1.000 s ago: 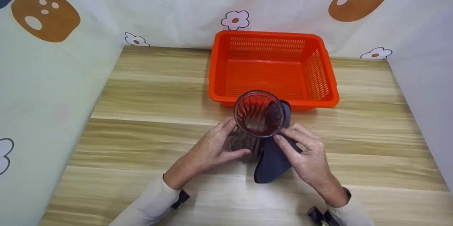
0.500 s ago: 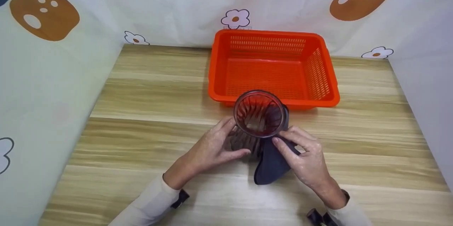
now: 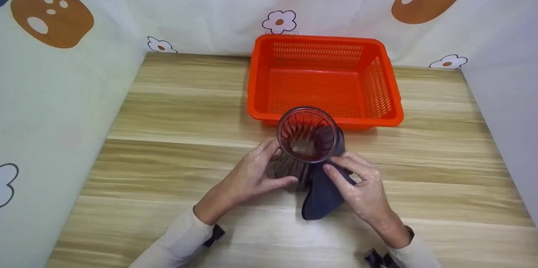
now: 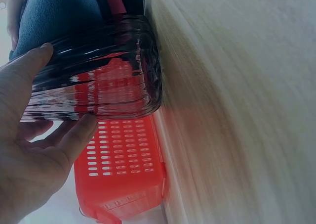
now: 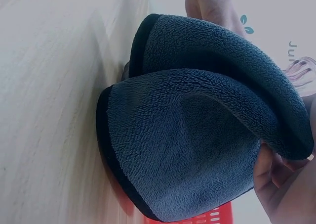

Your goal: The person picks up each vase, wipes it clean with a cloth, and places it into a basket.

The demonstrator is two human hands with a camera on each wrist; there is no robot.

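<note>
A tall ribbed see-through glass (image 3: 308,133) stands upright on the wooden table, its mouth facing up. My left hand (image 3: 250,175) holds it from the left, with the thumb and fingers on its side in the left wrist view. On the right, my right hand (image 3: 365,188) pinches a dark grey cloth (image 3: 323,196) near the glass's rim. The cloth lies against the right side of the glass and drapes down toward the table. In the right wrist view, the fuzzy cloth (image 5: 197,135) is folded over with a black edging and hides most of the glass.
Just behind the glass, a red-orange plastic basket (image 3: 388,121) with slotted walls sits on the wood-grain table (image 3: 176,108). A white cloth backdrop (image 3: 201,11) printed with flowers and fruit rises at the back and left side.
My right hand has shifted slightly left, and the cloth's upper edge beside the rim has slipped a little lower. The left hand and the glass have stayed in place.
</note>
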